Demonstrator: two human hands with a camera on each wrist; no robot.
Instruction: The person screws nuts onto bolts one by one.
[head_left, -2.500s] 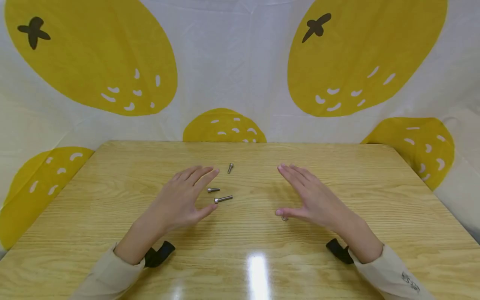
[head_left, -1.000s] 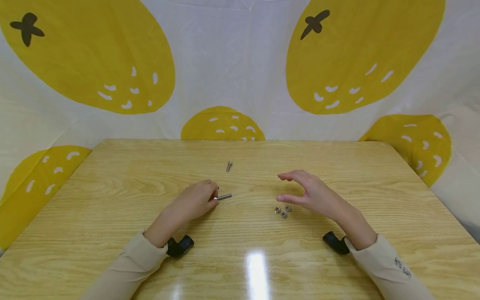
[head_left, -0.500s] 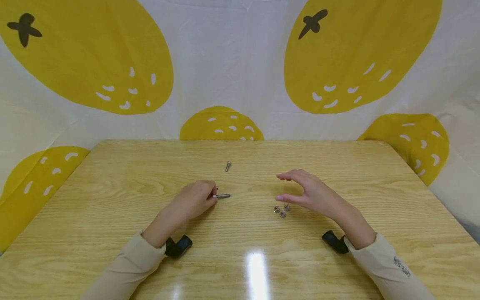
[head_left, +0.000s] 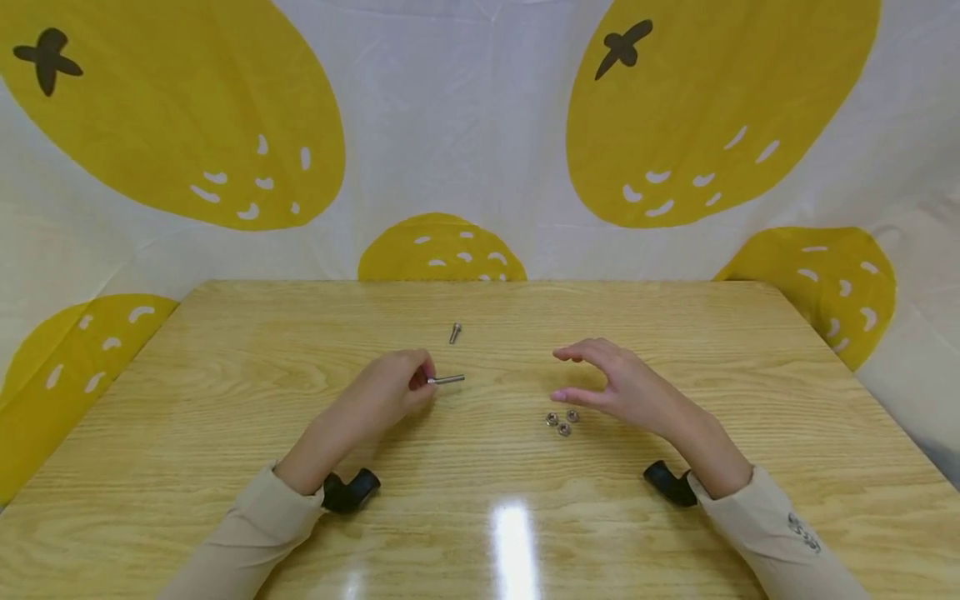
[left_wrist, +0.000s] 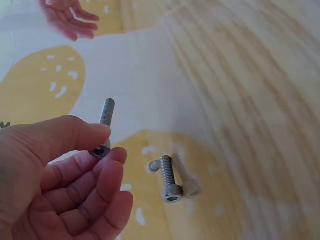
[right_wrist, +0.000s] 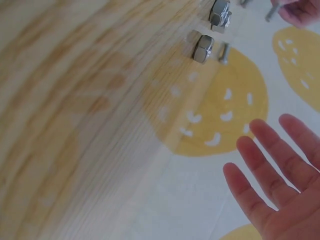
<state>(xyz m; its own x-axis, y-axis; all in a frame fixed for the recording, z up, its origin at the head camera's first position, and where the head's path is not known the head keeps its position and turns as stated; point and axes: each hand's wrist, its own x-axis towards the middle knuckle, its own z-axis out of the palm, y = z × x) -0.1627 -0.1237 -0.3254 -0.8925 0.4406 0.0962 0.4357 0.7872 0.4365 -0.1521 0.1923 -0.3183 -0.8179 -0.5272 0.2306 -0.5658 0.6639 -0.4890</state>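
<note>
Between thumb and index finger, the left hand (head_left: 378, 392) pinches a long silver bolt (head_left: 451, 379) by its head; its threaded end points right. In the left wrist view the bolt (left_wrist: 107, 112) tilts upward out of the fingertips of the left hand (left_wrist: 75, 170). A shorter bolt (left_wrist: 168, 177) lies on the table near those fingers, hidden in the head view. Farther back lies another short bolt (head_left: 455, 333). The right hand (head_left: 626, 387) hovers with relaxed, parted fingers and holds nothing. Just below its thumb sit three nuts (head_left: 564, 428), some also showing in the right wrist view (right_wrist: 203, 48).
The wooden table (head_left: 480, 467) reaches back to a white cloth (head_left: 457, 108) with yellow fruit shapes. Black pieces stick out at both sleeves, by the left wrist (head_left: 352, 490) and the right wrist (head_left: 670, 484).
The left hand, open above the bolts at first, has closed its fingertips on the long bolt and lifted it slightly. The right hand has shifted off the nuts, uncovering them, then stayed still.
</note>
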